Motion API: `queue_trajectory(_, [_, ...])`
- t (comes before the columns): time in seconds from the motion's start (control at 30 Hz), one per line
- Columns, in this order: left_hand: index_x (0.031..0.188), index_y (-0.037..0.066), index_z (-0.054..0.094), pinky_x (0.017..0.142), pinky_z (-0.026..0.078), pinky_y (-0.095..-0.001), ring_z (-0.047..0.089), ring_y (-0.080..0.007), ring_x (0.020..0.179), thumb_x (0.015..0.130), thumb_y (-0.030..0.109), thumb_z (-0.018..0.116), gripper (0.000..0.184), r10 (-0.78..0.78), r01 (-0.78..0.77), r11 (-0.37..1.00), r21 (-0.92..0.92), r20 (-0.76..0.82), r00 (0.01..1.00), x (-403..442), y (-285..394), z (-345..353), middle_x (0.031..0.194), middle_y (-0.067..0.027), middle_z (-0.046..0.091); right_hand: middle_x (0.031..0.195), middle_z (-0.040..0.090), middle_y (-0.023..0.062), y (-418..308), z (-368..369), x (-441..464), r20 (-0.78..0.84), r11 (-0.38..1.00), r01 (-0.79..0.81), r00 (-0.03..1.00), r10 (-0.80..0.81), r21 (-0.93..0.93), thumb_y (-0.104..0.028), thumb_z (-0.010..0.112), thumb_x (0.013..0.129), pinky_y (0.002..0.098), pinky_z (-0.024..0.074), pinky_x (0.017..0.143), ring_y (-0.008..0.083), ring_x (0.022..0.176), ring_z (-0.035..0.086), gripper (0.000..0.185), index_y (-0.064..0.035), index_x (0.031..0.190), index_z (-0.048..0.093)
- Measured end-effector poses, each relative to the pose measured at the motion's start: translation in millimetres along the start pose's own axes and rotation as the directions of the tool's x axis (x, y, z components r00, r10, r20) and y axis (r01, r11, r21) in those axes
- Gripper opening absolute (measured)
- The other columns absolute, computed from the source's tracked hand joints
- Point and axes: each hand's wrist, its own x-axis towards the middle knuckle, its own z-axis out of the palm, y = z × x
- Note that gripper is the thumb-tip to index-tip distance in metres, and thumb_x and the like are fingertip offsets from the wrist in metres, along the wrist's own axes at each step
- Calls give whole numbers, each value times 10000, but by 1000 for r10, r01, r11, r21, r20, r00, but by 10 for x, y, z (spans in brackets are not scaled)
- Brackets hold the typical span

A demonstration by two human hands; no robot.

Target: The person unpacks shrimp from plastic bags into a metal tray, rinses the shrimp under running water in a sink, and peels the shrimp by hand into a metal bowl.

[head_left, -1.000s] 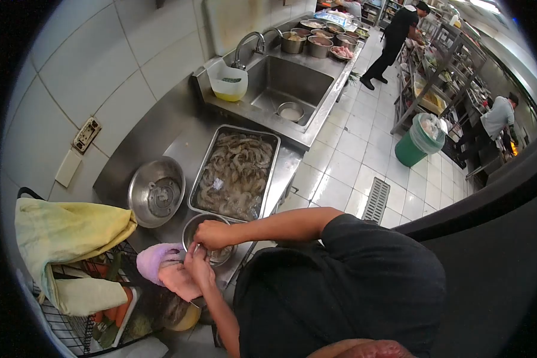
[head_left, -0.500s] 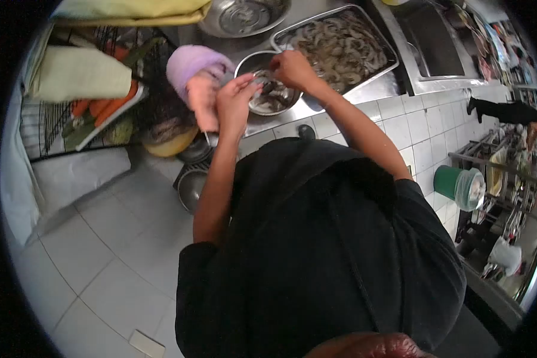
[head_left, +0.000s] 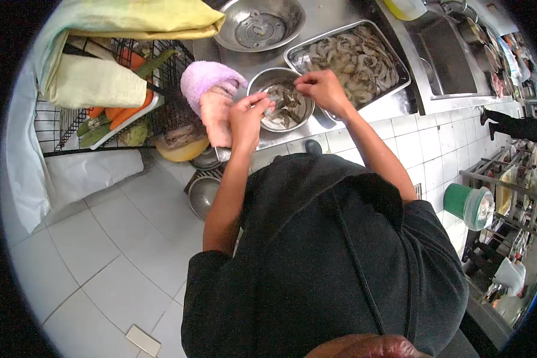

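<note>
My left hand is at the near left rim of a round metal bowl. Its fingers pinch a small, pale, greyish shrimp, mostly covered by the fingertips. Over the bowl's upper right rim is my right hand, thumb and fingers pressed together; whatever sits between them is too small to make out. Dark shrimp shells and heads lie inside the bowl. Right beside it, a rectangular metal tray holds many raw grey shrimp.
A purple towel and a pinkish cloth-like piece lie left of the bowl. Behind stands a larger metal bowl. Vegetables fill a wire rack at left. A sink is at right; a green bucket stands beyond.
The whole view has shifted, so the counter appears slightly lower and further right. Both hands stay at the bowl, fingertips still together; the right hand is a little further out at the rim.
</note>
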Motion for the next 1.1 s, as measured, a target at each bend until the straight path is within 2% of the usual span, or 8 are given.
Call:
queue_trajectory(0.07, [1041,-101,610,660,519,-235,657,-170,745,836,-17,631,223,12,-13,999,-49,-30,999,57,27,111,895,-134,670,711,664,30,95,-221,-29,-27,998,-31,999,30,-48,-96,680,795,245,462,611,77,644,567,137,-23,905,717])
queue_trajectory(0.27, [1005,-66,625,672,524,-260,657,-172,771,841,-14,636,173,158,-172,977,-126,-115,981,575,383,584,899,-153,674,835,682,157,889,-742,-167,-156,845,27,979,-130,-534,-86,630,665,409,510,757,373,797,628,281,-84,934,710])
queue_trajectory(0.37, [964,-56,653,744,513,-296,658,-196,833,841,137,672,230,417,-371,893,253,-157,895,1089,765,827,914,-118,686,856,672,149,1209,-910,-155,-122,714,84,965,-233,-695,-97,639,658,427,493,757,358,846,614,210,-88,858,703])
queue_trajectory(0.5, [1130,42,646,885,462,-345,636,-292,1000,850,314,648,390,662,-500,345,794,171,729,1349,1022,1196,1184,-157,628,884,673,147,1246,-1098,-131,-39,608,112,972,-230,-786,-80,615,652,439,482,783,354,812,611,267,-110,899,711])
queue_trajectory(0.6, [1017,56,665,843,485,-390,629,-324,948,801,269,654,303,584,-584,224,780,373,721,1298,419,1571,1030,-171,655,843,671,170,1463,-1265,65,21,597,123,984,-174,-793,-100,609,676,448,486,793,359,782,618,278,-117,930,720])
queue_trajectory(0.77, [1389,92,405,1076,298,-494,301,-416,1331,819,345,613,658,-40,-347,9,938,347,937,828,-815,2006,1474,-246,265,715,657,183,1295,-1510,298,-251,729,55,919,-305,-683,-188,640,738,455,492,674,345,700,639,156,-39,710,675])
queue_trajectory(0.87, [1404,86,377,1068,286,-535,274,-417,1349,800,380,637,721,-210,-361,-12,933,350,913,630,-986,2094,1486,-244,240,735,663,187,1352,-1487,553,-193,622,36,935,-297,-782,-206,653,728,451,500,676,343,706,648,170,-39,723,685])
queue_trajectory(1.1, [1125,30,625,988,412,-372,539,-340,1155,791,220,681,388,262,-429,372,823,351,899,617,-613,2023,1254,-189,556,786,678,190,1468,-1385,791,-195,646,-98,977,-81,-757,-169,650,711,415,528,679,341,737,675,145,-31,737,687])
